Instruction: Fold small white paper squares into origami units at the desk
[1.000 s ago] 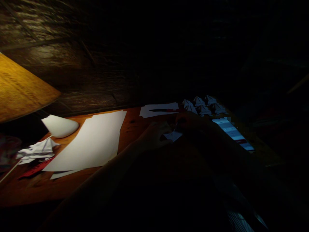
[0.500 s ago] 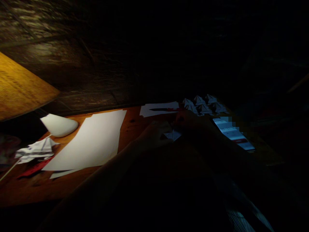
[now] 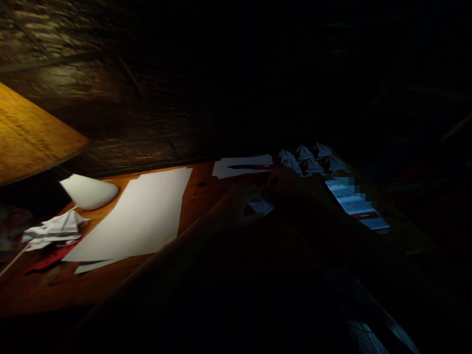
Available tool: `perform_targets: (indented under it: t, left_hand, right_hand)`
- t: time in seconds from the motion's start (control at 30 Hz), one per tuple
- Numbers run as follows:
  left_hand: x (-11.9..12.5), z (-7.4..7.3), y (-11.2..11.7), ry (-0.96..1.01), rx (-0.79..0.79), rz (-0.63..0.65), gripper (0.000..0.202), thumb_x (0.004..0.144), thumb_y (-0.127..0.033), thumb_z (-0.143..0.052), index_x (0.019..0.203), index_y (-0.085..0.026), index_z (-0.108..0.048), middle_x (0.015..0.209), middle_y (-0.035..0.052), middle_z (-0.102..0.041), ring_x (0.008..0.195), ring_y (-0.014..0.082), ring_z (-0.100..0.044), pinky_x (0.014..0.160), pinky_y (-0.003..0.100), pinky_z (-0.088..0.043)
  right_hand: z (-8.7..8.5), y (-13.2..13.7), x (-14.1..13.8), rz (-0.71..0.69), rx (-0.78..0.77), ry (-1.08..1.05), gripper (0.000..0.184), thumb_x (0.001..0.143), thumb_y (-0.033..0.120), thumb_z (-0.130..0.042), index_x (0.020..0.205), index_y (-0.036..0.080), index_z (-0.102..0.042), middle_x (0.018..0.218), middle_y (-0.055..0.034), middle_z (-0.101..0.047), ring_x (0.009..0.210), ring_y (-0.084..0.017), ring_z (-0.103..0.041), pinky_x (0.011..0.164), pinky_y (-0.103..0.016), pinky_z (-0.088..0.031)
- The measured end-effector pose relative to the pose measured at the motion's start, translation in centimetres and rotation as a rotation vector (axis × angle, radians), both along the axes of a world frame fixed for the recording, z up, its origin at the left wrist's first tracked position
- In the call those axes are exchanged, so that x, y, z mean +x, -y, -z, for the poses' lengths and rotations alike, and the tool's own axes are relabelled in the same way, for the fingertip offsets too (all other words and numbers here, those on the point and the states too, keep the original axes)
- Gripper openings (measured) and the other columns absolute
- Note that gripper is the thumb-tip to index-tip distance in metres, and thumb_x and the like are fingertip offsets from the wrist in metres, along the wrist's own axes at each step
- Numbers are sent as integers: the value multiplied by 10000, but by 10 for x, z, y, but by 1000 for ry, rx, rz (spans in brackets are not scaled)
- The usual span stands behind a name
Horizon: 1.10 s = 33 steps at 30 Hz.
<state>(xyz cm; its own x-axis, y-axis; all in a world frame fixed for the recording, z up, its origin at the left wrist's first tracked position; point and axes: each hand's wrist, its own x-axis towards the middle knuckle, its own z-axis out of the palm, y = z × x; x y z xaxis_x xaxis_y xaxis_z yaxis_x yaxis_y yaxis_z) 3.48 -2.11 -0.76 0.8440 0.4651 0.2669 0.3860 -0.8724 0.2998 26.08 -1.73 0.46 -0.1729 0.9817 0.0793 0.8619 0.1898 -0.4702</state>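
Note:
A small folded piece of white paper (image 3: 262, 207) is between my hands in the dim middle of the table. My left hand (image 3: 239, 199) is closed on its left side, thumb and fingers bent around the edge. At its upper right, my right hand (image 3: 282, 184) is curled, with the fingertips by the paper's far edge; deep shadow hides most of its grip. Just beyond my right hand stand several folded paper shapes (image 3: 309, 164) in rows. Behind my hands lies a knife (image 3: 243, 167) with a dark blade and red handle, on some white paper pieces (image 3: 224, 172).
Large white sheets (image 3: 136, 216) lie on the wooden table (image 3: 40, 300) at left. Near them are the white lamp base (image 3: 90, 191), crumpled printed paper (image 3: 55, 231) and a red flat object (image 3: 51, 258). A lampshade (image 3: 33, 132) hangs upper left. A lit phone (image 3: 356, 204) lies at right.
The folded paper has shifted slightly left and tilted between my hands. My hands keep nearly the same places, and the things on the table have not moved.

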Motion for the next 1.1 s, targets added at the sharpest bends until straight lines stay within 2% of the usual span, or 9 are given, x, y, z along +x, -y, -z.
perform_targets:
  t: [0.2, 0.33, 0.67, 1.1]
  left_hand:
    - [0, 0, 1, -6, -17, 11, 335, 858, -380, -707, 1120, -193, -616, 1172, 92, -629, 1136, 295, -578, 974, 491, -461]
    - [0, 1, 0, 17, -4, 15, 307, 860, -379, -710, 1094, -205, -609, 1165, 79, -620, 1145, 281, -570, 984, 477, -456]
    - [3, -6, 4, -2, -23, 2, 264, 861, -370, -701, 1038, -201, -603, 1137, 81, -615, 1128, 284, -565, 961, 464, -453]
    - [2, -5, 2, -9, -11, 3, 259, 858, -384, -697, 1047, -214, -646, 1163, 68, -609, 1132, 272, -565, 989, 461, -432]
  right_hand:
    - [2, 2, -2, -6, 3, -12, 179, 846, 335, -754, 828, 170, -819, 839, -87, -774, 688, -152, -654, 585, -254, -414]
    - [2, 2, -7, 54, -21, -3, 224, 845, 369, -750, 828, 157, -819, 812, -97, -769, 675, -158, -650, 579, -261, -411]
    - [1, 4, -14, 121, -40, 35, 207, 832, 341, -731, 843, 151, -813, 862, -107, -778, 731, -173, -674, 586, -248, -414]
    - [5, 0, -18, 150, -70, 100, 234, 862, 345, -676, 834, 141, -785, 900, -139, -777, 789, -206, -696, 625, -260, -445]
